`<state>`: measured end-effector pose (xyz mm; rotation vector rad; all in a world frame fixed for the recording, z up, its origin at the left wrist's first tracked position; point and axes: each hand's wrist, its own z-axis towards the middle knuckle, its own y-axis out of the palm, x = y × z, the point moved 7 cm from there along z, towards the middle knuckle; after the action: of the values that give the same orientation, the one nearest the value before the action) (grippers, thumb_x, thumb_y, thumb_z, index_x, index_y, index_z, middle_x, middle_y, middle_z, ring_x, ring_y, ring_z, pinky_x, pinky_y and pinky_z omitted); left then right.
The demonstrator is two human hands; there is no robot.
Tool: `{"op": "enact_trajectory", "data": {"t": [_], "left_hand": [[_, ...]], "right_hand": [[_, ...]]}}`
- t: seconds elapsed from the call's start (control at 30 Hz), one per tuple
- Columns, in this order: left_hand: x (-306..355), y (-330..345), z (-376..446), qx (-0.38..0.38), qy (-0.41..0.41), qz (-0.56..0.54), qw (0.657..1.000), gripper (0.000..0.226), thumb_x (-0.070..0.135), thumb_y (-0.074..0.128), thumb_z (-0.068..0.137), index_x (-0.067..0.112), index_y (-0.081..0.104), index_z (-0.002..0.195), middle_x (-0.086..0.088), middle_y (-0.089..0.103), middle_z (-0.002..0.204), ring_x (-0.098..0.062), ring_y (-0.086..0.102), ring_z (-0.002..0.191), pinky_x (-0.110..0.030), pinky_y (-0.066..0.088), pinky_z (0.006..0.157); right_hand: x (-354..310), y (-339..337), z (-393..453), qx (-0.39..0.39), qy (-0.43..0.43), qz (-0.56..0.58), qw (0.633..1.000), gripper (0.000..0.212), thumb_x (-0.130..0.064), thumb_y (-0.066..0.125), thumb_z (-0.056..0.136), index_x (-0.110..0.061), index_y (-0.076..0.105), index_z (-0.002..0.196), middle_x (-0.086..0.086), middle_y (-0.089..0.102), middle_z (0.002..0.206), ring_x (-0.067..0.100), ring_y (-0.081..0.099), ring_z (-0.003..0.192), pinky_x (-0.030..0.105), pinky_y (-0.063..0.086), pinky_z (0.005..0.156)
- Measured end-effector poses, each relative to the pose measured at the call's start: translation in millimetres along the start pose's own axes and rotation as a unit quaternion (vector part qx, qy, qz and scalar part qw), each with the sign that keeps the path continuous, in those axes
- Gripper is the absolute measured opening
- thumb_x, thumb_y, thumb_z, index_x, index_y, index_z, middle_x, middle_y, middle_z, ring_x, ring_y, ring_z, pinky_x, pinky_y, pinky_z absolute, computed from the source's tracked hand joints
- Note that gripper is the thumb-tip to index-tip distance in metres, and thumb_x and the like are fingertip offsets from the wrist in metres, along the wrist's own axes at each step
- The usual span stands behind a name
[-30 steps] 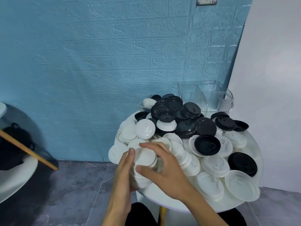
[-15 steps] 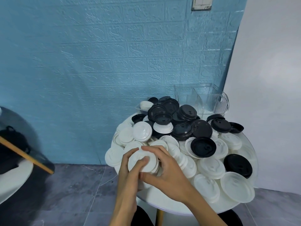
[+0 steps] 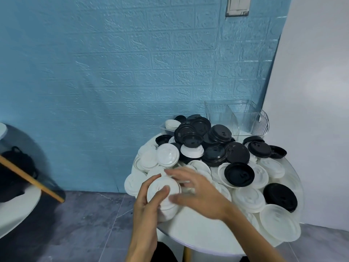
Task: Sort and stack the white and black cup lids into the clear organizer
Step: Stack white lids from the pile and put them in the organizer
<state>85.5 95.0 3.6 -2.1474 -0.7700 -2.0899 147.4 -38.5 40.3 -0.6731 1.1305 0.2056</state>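
A heap of white lids [image 3: 247, 198] and black lids [image 3: 237, 152] covers a small round white table [image 3: 190, 235]. My left hand [image 3: 146, 208] grips a stack of white lids [image 3: 163, 193] at the table's near left edge, thumb across its top. My right hand [image 3: 198, 191] hovers just right of that stack, blurred, with its fingers spread over the lids; I cannot tell whether it holds one. The clear organizer [image 3: 238, 118] stands at the table's far side against the wall, with nothing visible in its compartments.
A blue brick-pattern wall stands right behind the table. A white wall [image 3: 311, 110] closes off the right side. A second round table [image 3: 17, 210] with a dark bag and a wooden bar is at the left. Grey tiled floor lies between the tables.
My right hand has loosened from the white stack and spread its fingers, shifting slightly right. My left hand keeps hold of the stack, thumb now across the top lid. The view moved closer.
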Motion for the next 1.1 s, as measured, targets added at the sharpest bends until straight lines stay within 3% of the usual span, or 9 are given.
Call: {"op": "enact_trajectory", "data": {"t": [0.1, 0.17, 0.23, 0.33, 0.43, 0.63, 0.87, 1.0, 1.1], "left_hand": [[2.7, -5.6, 0.8, 0.014, -0.007, -0.021, 1.0, 0.043, 0.025, 0.079, 0.067, 0.033, 0.077, 0.11, 0.005, 0.079, 0.109, -0.006, 0.073, 0.087, -0.042, 0.05, 0.087], [4.7, -8.0, 0.6, 0.017, -0.008, -0.03, 0.999, 0.042, 0.027, 0.078, 0.067, 0.036, 0.078, 0.108, 0.007, 0.078, 0.109, -0.003, 0.073, 0.086, -0.043, 0.052, 0.087], [5.9, -9.8, 0.9, 0.02, -0.009, -0.039, 0.999, 0.042, 0.029, 0.078, 0.066, 0.038, 0.077, 0.107, 0.009, 0.078, 0.109, -0.001, 0.073, 0.085, -0.042, 0.053, 0.085], [6.5, -12.2, 3.7, 0.028, -0.012, -0.047, 0.998, 0.043, 0.029, 0.078, 0.066, 0.038, 0.077, 0.107, 0.008, 0.078, 0.11, -0.002, 0.073, 0.086, -0.04, 0.054, 0.083], [8.2, -14.5, 6.6, 0.04, -0.011, -0.041, 0.998, 0.044, 0.031, 0.079, 0.063, 0.039, 0.077, 0.106, 0.007, 0.078, 0.11, -0.011, 0.072, 0.094, -0.038, 0.054, 0.08], [7.8, -17.9, 8.4, 0.058, -0.01, -0.033, 0.998, 0.032, 0.016, 0.078, 0.082, 0.039, 0.078, 0.104, 0.008, 0.078, 0.108, -0.011, 0.071, 0.096, -0.046, 0.053, 0.093], [5.9, -17.3, 8.7, 0.052, -0.019, -0.041, 0.998, 0.032, 0.02, 0.079, 0.077, 0.04, 0.078, 0.102, 0.011, 0.078, 0.105, -0.003, 0.072, 0.085, -0.039, 0.054, 0.082], [6.9, -16.9, 9.3, 0.045, -0.018, -0.042, 0.998, 0.038, 0.029, 0.08, 0.069, 0.042, 0.077, 0.104, 0.013, 0.078, 0.104, -0.002, 0.073, 0.083, -0.032, 0.055, 0.066], [6.3, -17.8, 9.9, 0.044, -0.018, -0.04, 0.998, 0.044, 0.034, 0.079, 0.062, 0.042, 0.076, 0.105, 0.012, 0.077, 0.106, -0.003, 0.072, 0.084, -0.032, 0.055, 0.066]], "right_hand": [[-2.2, -36.8, 31.1, 0.109, -0.01, -0.116, 0.987, 0.045, -0.02, 0.068, 0.087, -0.033, 0.064, 0.129, -0.014, 0.061, 0.124, 0.006, 0.06, 0.116, 0.028, 0.05, 0.095], [-8.9, -49.3, 56.7, 0.146, -0.026, -0.237, 0.96, 0.044, -0.02, 0.067, 0.088, -0.031, 0.063, 0.13, -0.01, 0.06, 0.127, 0.014, 0.056, 0.119, 0.034, 0.042, 0.1], [-8.9, -46.1, 83.9, 0.106, -0.031, -0.325, 0.939, 0.048, -0.03, 0.066, 0.09, -0.034, 0.058, 0.137, -0.011, 0.055, 0.136, 0.016, 0.047, 0.128, 0.033, 0.028, 0.103], [8.6, -31.6, 114.8, 0.0, -0.016, -0.401, 0.916, 0.061, -0.046, 0.063, 0.094, -0.034, 0.044, 0.15, -0.007, 0.038, 0.156, 0.02, 0.029, 0.146, 0.041, 0.019, 0.118], [28.5, -22.0, 128.1, -0.055, -0.006, -0.459, 0.887, 0.07, -0.058, 0.061, 0.092, -0.038, 0.035, 0.155, -0.008, 0.024, 0.165, 0.018, 0.014, 0.153, 0.04, 0.006, 0.123], [40.2, -18.2, 134.9, -0.065, -0.01, -0.471, 0.88, 0.075, -0.046, 0.064, 0.086, -0.042, 0.033, 0.154, -0.008, 0.024, 0.165, 0.018, 0.009, 0.154, 0.039, -0.002, 0.121], [43.4, -20.0, 133.9, -0.065, -0.021, -0.495, 0.866, 0.081, -0.048, 0.071, 0.083, -0.039, 0.034, 0.154, -0.009, 0.031, 0.161, 0.02, 0.013, 0.153, 0.041, 0.0, 0.121], [39.7, -21.3, 131.3, -0.047, -0.037, -0.481, 0.875, 0.08, -0.05, 0.072, 0.082, -0.035, 0.039, 0.153, -0.008, 0.04, 0.155, 0.016, 0.027, 0.147, 0.038, 0.005, 0.121], [34.6, -24.3, 127.3, -0.032, -0.043, -0.462, 0.885, 0.082, -0.052, 0.073, 0.082, -0.031, 0.039, 0.153, -0.008, 0.042, 0.154, 0.015, 0.03, 0.146, 0.036, 0.005, 0.123]]}}
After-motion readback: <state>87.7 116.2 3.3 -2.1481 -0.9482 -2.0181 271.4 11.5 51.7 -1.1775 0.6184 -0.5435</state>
